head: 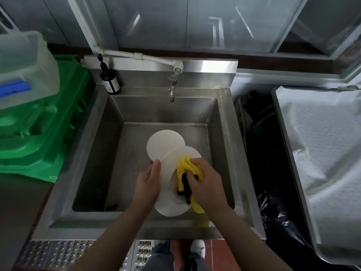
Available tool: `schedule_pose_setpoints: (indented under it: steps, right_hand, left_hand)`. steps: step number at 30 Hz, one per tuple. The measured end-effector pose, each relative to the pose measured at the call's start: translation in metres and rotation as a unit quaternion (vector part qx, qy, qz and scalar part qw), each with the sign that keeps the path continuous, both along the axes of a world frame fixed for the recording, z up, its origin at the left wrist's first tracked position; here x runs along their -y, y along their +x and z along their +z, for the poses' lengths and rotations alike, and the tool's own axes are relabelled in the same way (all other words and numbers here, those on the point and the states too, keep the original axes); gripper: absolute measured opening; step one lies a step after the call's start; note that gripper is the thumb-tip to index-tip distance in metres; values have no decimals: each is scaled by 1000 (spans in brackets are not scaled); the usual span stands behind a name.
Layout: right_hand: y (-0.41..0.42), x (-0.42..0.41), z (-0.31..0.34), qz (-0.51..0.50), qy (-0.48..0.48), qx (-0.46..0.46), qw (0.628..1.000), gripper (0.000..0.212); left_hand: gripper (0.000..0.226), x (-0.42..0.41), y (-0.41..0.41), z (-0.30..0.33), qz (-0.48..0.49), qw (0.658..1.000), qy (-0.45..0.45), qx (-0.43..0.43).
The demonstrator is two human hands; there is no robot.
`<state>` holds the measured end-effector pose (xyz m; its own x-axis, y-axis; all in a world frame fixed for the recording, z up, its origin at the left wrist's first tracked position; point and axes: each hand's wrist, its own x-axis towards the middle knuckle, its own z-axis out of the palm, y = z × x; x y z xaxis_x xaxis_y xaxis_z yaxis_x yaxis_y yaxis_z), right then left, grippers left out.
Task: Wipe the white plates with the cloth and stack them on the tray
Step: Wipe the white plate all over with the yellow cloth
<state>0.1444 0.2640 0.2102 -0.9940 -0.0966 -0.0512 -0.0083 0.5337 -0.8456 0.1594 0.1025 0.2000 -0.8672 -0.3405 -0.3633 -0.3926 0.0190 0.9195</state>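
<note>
left hand (148, 182) grips the left rim of a smooth round white plate (168, 192), thumb curled over the edge, low centre of frame above the steel sink (93, 133). right hand (205, 184) clenched tight around a bunched yellow cloth (185, 165) with black trim, pressed onto the plate face. another white plate (164, 145) lies behind, in the basin. cloth-lined metal tray (289, 133) at right edge, dark soap bottle (109, 79) upper left
</note>
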Motion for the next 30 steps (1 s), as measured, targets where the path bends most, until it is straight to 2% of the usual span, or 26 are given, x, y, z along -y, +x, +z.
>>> schedule_pose_setpoints:
  steps: [9,19,30]
  right_hand:
    - [-7,-31,-27,-89,-25,37,995,12]
    - [-19,-58,-44,-142,-31,118,982,14]
    - [-12,-47,-37,-155,-51,61,985,18]
  left_hand:
    - [44,4,0,0,54,997,50,35]
    - [39,5,-2,8,87,991,97,37]
    - [34,4,-2,8,63,989,130,22]
